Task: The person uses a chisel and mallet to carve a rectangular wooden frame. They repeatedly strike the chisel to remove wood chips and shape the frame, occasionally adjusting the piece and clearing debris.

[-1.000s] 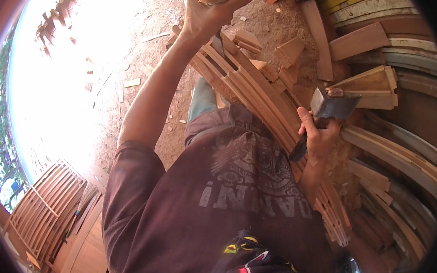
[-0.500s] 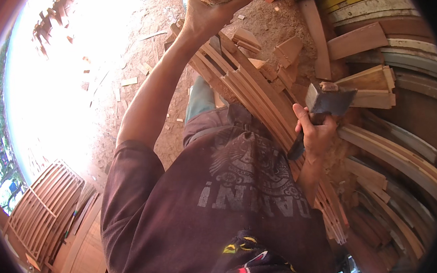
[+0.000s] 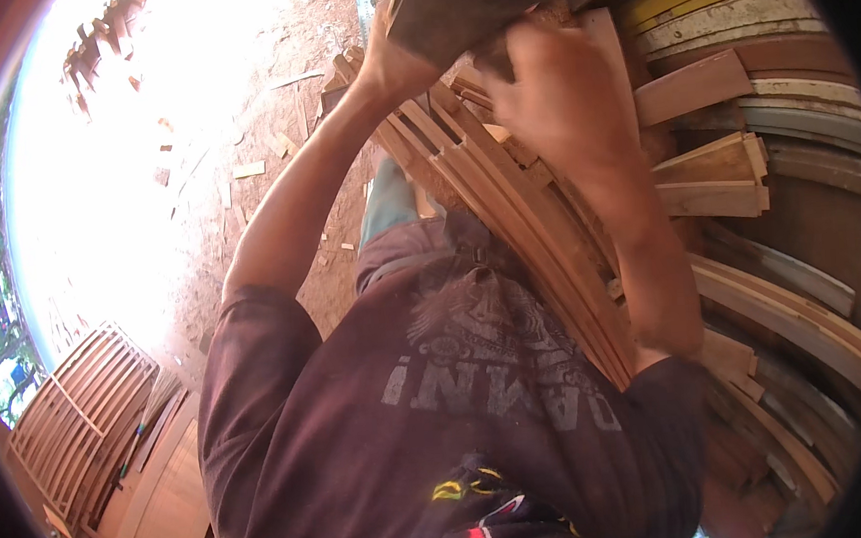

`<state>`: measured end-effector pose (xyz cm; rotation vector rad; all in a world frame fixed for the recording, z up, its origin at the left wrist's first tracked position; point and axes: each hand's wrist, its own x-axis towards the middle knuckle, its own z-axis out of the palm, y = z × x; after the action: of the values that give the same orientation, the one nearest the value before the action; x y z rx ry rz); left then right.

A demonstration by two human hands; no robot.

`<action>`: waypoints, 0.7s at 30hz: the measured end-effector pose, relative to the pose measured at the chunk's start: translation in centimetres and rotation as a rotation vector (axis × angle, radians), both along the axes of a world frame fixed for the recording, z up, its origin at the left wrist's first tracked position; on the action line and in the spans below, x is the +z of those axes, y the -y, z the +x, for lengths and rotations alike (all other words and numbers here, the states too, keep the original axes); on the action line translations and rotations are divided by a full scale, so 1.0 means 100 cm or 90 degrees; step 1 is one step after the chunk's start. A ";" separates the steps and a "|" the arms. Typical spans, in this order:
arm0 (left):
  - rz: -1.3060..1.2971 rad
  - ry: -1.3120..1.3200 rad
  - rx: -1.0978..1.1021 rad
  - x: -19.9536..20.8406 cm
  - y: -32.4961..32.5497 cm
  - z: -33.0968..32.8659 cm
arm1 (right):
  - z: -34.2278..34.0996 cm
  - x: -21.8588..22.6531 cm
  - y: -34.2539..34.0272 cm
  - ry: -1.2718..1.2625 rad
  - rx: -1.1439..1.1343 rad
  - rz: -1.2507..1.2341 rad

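Observation:
My right hand (image 3: 562,88) is raised at the top of the view, blurred by motion, with its fingers closed round the handle of a dark-headed hammer (image 3: 464,10). The broad black head looms close and covers the top middle. Behind it is my left hand (image 3: 401,69); only its wrist and the side of the hand show, and its fingers are hidden. Below both hands, a bundle of long grooved wooden strips (image 3: 505,195) slants from upper left to lower right, past my waist.
Short wood offcuts (image 3: 711,173) and stacked boards (image 3: 796,286) crowd the right side. A slatted wooden frame (image 3: 85,418) and a wooden panel (image 3: 158,493) stand at lower left. Chips lie on the dirt floor (image 3: 288,199), which is glaringly bright farther left.
My right hand has swung up and forward with the hammer, from beside the strips to next to my left hand. The hammer head now hides the fibrous brown thing seen at my left hand.

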<state>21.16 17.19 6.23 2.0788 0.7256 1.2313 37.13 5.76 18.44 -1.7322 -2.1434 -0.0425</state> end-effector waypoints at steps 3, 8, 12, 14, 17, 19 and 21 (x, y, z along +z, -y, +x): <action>-0.034 0.028 -0.028 0.006 0.019 -0.007 | -0.003 -0.012 0.003 -0.122 -0.007 -0.031; -0.300 -0.016 -0.006 0.015 0.020 -0.008 | 0.004 0.025 0.003 -0.311 -0.112 -0.042; -0.143 -0.036 0.037 0.021 0.011 0.003 | 0.013 0.029 0.009 -0.409 -0.088 0.054; -0.158 -0.049 0.068 0.028 0.017 0.007 | 0.019 0.028 0.018 -0.350 -0.139 0.014; -0.168 -0.079 0.023 0.030 0.011 0.010 | 0.029 0.011 0.025 -0.367 -0.129 0.034; -0.217 -0.058 0.039 0.028 0.017 0.013 | 0.028 0.010 0.029 -0.382 -0.133 0.012; -0.255 -0.043 0.052 0.022 0.021 0.014 | 0.029 0.006 0.033 -0.395 -0.133 0.002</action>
<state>22.55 15.09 8.47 1.7792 1.0058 0.9666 39.99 2.50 19.09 -1.6759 -1.5120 0.3846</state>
